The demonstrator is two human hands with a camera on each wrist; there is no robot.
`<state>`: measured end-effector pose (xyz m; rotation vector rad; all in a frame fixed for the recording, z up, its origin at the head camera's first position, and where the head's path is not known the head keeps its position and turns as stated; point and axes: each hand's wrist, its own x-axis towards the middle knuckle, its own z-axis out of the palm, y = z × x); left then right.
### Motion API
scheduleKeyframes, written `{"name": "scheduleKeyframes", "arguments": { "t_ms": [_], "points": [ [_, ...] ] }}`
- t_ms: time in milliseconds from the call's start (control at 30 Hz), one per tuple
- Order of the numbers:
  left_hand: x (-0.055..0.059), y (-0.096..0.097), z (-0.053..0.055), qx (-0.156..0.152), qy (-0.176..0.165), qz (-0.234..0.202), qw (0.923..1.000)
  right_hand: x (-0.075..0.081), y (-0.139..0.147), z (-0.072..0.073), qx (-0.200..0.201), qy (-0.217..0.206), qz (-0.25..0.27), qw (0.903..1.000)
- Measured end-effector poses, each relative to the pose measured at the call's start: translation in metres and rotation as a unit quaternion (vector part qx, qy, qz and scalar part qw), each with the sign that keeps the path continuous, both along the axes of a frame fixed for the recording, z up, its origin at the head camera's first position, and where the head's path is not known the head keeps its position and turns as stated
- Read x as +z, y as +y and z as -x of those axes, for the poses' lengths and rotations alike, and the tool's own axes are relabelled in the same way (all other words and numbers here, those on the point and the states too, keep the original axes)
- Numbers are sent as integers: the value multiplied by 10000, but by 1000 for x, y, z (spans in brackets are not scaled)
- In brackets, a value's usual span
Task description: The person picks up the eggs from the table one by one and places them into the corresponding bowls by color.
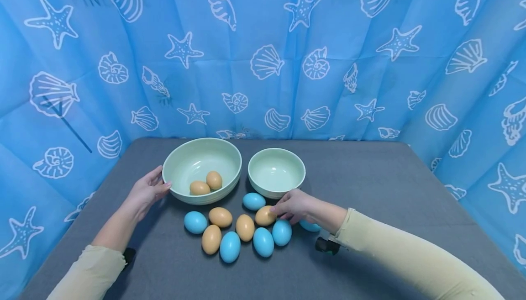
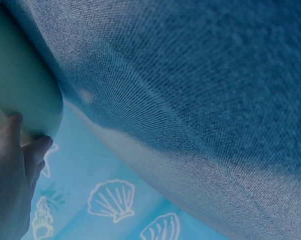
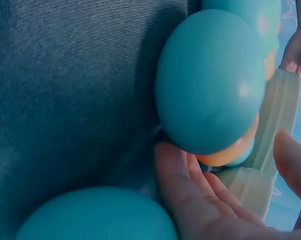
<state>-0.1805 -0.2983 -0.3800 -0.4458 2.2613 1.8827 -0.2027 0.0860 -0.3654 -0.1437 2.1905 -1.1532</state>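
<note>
Two bowls on grey cloth, blue curtain behind

2 pale yellow sleeves, wrinkled toward the cuffs, are worn with 2 small black wrist devices.

Big bowl: against the left hand, smooth and glossy, a bright glint inside; ceramic or plastic, can't tell which!
Small bowl: just beyond the right hand, and here's that same slick shine inside.
Brown egg: beside the right hand's fingertips, smooth, with a gentle sheen.
Blue egg: right by the right hand's fingers, smooth, catching a soft highlight.
Tablecloth: below both hands, matt, coarsely woven cloth.
Curtain: beyond both hands, smooth, thin, creased sheet.
Right sleeve: behind the right hand, soft matt cloth.
</note>
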Motion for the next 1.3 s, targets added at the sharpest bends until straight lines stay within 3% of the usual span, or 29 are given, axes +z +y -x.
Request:
{"name": "scheduleKeyframes", "arguments": {
  "t_ms": [533,867,1300],
  "points": [
    [1,0,-2,-98,27,-28,9999,-9,-12,-5,-43,575,-367,9977],
    [1,-1,-2,-118,44,-17,9999,-10,-15,-8,-268,733,-434,9960],
    [-1,0,0,-9,23,83,10000,-14,-16,-14,-583,1228,158,9906]
  ]
}}
